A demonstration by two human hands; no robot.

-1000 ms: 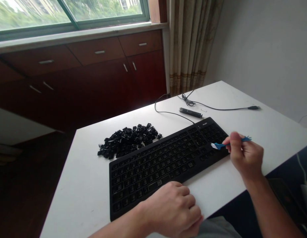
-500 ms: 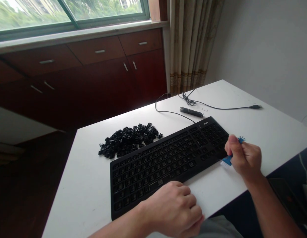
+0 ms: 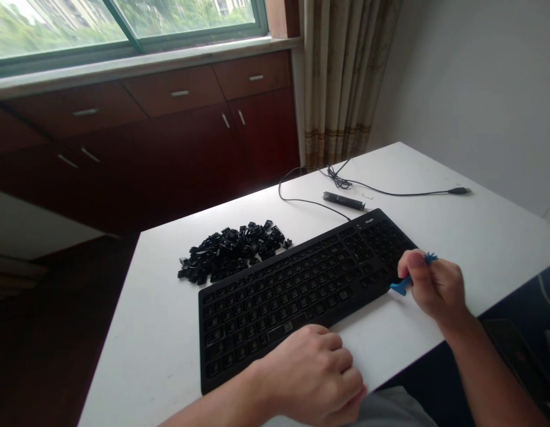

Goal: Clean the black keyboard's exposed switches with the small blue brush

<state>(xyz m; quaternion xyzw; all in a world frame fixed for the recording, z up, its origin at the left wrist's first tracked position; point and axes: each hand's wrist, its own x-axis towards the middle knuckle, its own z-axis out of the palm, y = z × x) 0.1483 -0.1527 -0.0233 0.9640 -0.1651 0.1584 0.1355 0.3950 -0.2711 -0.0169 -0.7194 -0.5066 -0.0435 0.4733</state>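
Note:
A black keyboard [image 3: 301, 284] without its keycaps lies slanted on the white table. My right hand [image 3: 432, 284] is closed around a small blue brush [image 3: 399, 287], whose bristle end is beside the keyboard's front edge at the right. My left hand [image 3: 315, 373] rests at the near side of the keyboard with its fingers curled down; what they hold, if anything, is hidden. Behind the keyboard's left half lies a heap of black keycaps [image 3: 230, 249].
Behind the keyboard are a black tool [image 3: 344, 200], a thin wire piece [image 3: 367, 196] and the keyboard's cable [image 3: 399, 194] with its plug. The white table [image 3: 137, 332] has its near edge by my lap. Wooden cabinets [image 3: 181, 148] stand beyond.
My right hand has shifted slightly left and down, and the blue brush has tilted, its bristle end now nearer the keyboard's front edge. My left hand has hardly moved.

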